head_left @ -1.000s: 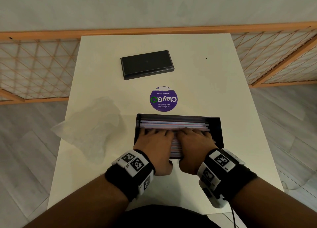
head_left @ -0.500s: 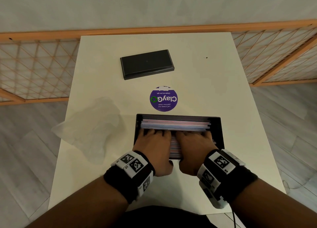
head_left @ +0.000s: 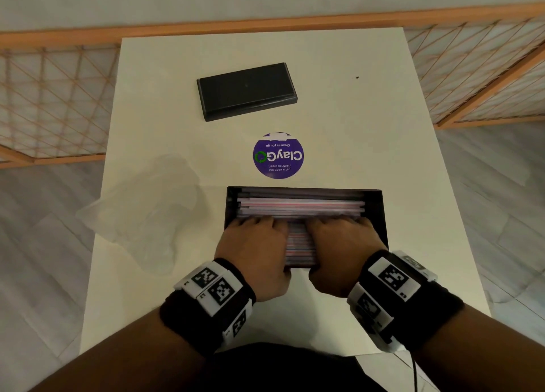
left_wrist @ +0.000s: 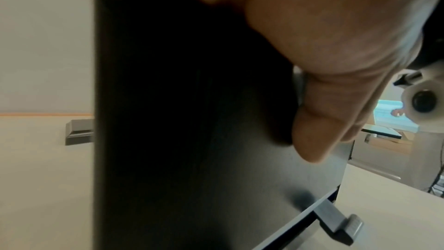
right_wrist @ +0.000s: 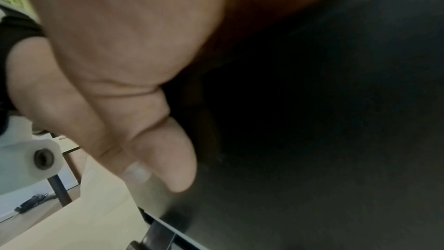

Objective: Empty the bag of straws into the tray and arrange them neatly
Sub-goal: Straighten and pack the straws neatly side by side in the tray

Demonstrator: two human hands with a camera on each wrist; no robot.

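A black tray (head_left: 381,214) sits on the white table near me, filled with pink, white and blue straws (head_left: 300,206) lying side by side along its length. My left hand (head_left: 253,241) and right hand (head_left: 345,241) lie next to each other on the straws, fingers stretched forward and pressing down. A strip of straws shows between the hands. In the left wrist view my left thumb (left_wrist: 319,130) rests against the tray's dark outer wall (left_wrist: 192,140). The right thumb (right_wrist: 156,149) lies the same way on that wall (right_wrist: 312,121). The straws under the palms are hidden.
The empty clear plastic bag (head_left: 147,211) lies crumpled at the table's left edge. A black lid (head_left: 246,90) lies at the far middle of the table, and a purple round sticker (head_left: 278,155) sits just beyond the tray. Wooden lattice panels stand behind the table.
Both hands stay flat on the straws in the tray; I see no clear movement of hands, tray or bag.
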